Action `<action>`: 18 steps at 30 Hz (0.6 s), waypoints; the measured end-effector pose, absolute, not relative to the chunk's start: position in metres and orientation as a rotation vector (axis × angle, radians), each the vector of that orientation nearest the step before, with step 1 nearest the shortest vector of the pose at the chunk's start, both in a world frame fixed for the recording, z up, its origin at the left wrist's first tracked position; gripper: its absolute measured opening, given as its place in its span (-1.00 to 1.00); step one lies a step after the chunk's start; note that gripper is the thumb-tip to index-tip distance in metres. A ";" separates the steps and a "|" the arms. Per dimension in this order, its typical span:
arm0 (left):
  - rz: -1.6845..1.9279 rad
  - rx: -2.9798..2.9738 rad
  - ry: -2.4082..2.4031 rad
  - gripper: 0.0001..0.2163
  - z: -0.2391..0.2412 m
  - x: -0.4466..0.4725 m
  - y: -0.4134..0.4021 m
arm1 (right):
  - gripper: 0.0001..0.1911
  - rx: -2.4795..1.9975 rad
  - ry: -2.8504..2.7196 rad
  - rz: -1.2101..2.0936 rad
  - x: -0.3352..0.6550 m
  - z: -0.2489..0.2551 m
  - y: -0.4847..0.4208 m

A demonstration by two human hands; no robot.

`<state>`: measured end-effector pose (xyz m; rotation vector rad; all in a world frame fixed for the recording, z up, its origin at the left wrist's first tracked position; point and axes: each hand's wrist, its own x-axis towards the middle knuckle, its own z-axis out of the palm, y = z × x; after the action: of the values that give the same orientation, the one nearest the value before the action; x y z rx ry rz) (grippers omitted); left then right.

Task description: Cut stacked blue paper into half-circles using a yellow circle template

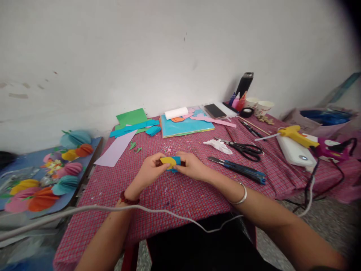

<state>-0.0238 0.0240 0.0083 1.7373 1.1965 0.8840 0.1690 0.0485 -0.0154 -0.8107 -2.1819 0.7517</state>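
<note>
Both hands meet above the near middle of the checked tablecloth. Between the thumb and fingers of my left hand [150, 171] is a small yellow paper piece [167, 162], curved along its edge. My right hand [194, 167] pinches a blue paper piece [176, 160], which lies against the yellow one. Whether the two are joined I cannot tell. A bit more blue paper shows just below the fingers. Tiny paper scraps [169, 149] are scattered on the cloth beyond my hands, with small green paper bits [133, 145] to their left.
A utility knife [239, 171] and black scissors [245, 148] lie to the right, near crumpled tissue [218, 146]. Farther right, a yellow glue gun [299, 136] rests on a white power bank [296, 152]. A white cable [158, 211] crosses before me. Paper pumpkins [42, 198] sit at left.
</note>
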 end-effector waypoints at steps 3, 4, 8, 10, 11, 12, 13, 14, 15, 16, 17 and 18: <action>0.548 1.818 1.130 -0.92 0.015 -0.031 0.017 | -0.91 -0.793 -2.367 0.836 0.168 -0.014 0.039; 0.460 1.868 1.121 -0.94 0.015 -0.031 0.015 | -0.92 -0.776 -2.434 0.860 0.169 -0.014 0.036; 0.344 2.127 1.144 -0.95 0.011 -0.027 0.008 | -0.98 -0.771 -2.558 0.846 0.172 -0.018 0.031; 0.392 2.201 1.206 -0.95 0.009 -0.023 0.005 | -0.93 -0.800 -2.536 0.819 0.171 -0.020 0.030; 0.428 2.212 1.240 -0.95 0.009 -0.021 0.003 | -0.92 -0.811 -2.525 0.814 0.170 -0.021 0.030; 0.466 2.210 1.270 -0.91 0.009 -0.020 0.002 | -0.92 -0.825 -2.515 0.816 0.169 -0.022 0.029; 0.500 2.198 1.287 -0.86 0.010 -0.019 0.001 | -0.93 -0.843 -2.505 0.819 0.168 -0.023 0.029; 0.522 2.183 1.289 -0.81 0.011 -0.019 0.000 | -0.93 -0.859 -2.500 0.824 0.167 -0.023 0.029; 0.532 2.166 1.283 -0.76 0.012 -0.019 -0.001 | -0.94 -0.869 -2.497 0.830 0.167 -0.023 0.028; 0.535 2.151 1.273 -0.74 0.012 -0.019 -0.001 | -0.94 -0.874 -2.496 0.835 0.166 -0.023 0.028; 0.538 2.136 1.263 -0.72 0.012 -0.019 -0.001 | -0.94 -0.874 -2.496 0.837 0.166 -0.022 0.028; 0.540 2.120 1.251 -0.72 0.011 -0.019 -0.001 | -0.94 -0.873 -2.497 0.838 0.166 -0.022 0.028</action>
<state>-0.0190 -0.0012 0.0112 2.1202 1.2512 0.5399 0.1662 0.0275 -0.0215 -0.8728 -2.4973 0.8378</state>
